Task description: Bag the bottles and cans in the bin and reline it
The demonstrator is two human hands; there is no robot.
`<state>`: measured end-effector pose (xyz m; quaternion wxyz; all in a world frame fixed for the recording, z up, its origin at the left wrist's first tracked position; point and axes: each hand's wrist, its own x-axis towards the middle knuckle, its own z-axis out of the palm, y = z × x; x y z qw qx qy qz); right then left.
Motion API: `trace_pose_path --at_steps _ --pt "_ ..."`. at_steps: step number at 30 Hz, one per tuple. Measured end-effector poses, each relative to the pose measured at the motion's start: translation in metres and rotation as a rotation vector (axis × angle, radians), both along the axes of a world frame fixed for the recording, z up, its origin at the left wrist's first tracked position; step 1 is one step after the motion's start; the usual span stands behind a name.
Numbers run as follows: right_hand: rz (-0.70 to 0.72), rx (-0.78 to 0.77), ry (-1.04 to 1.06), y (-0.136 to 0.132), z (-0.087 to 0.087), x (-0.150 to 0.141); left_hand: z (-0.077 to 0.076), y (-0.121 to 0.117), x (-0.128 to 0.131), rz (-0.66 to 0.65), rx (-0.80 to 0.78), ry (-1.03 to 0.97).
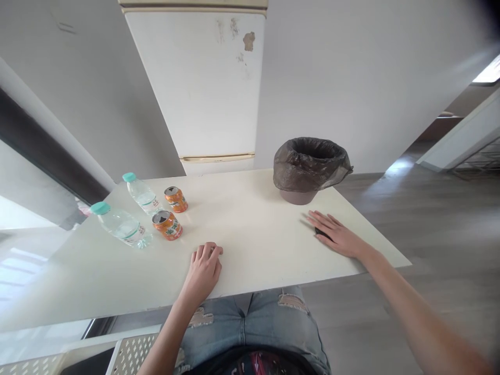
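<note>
My left hand (203, 271) rests on the white table (250, 224) near its front edge, fingers loosely curled in, with nothing visible in them. To the right, my right hand (338, 234) lies flat with its fingers stretched out. A small dark patch (323, 232) shows under that hand; I cannot tell whether it is an object or shadow. Nearest my left hand stands an orange drink can (167, 226), with a second orange can (176, 200) behind it. Beyond my right hand is a bin (299, 197) lined with a dark plastic bag (300, 174).
Left of the cans, two clear plastic bottles with teal caps stand, a nearer bottle (123, 226) and a farther bottle (144, 195). A white fridge (199, 83) is behind the table. Below the front left edge is a perforated white panel (133, 354).
</note>
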<state>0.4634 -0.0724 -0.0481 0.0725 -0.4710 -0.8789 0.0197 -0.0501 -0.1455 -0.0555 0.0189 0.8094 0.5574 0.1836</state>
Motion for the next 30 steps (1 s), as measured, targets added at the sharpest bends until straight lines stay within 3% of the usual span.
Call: trace_pose_path --at_steps 5,8,14,21,30 --pt "0.077 0.346 0.052 -0.005 0.006 -0.008 0.000 -0.001 0.001 0.007 -0.004 -0.012" --pt "0.027 0.560 0.085 -0.007 0.015 -0.021 0.000 -0.001 0.001 0.007 0.005 -0.024" --pt "-0.137 0.822 0.116 0.012 0.060 -0.062 -0.003 -0.001 -0.001 0.010 0.015 -0.046" --pt "-0.284 0.786 0.247 0.067 0.121 -0.099 -0.001 -0.001 0.001 0.014 -0.006 -0.055" --pt "-0.362 0.667 0.263 0.118 0.140 -0.099 -0.002 -0.002 0.002 0.023 0.001 -0.050"
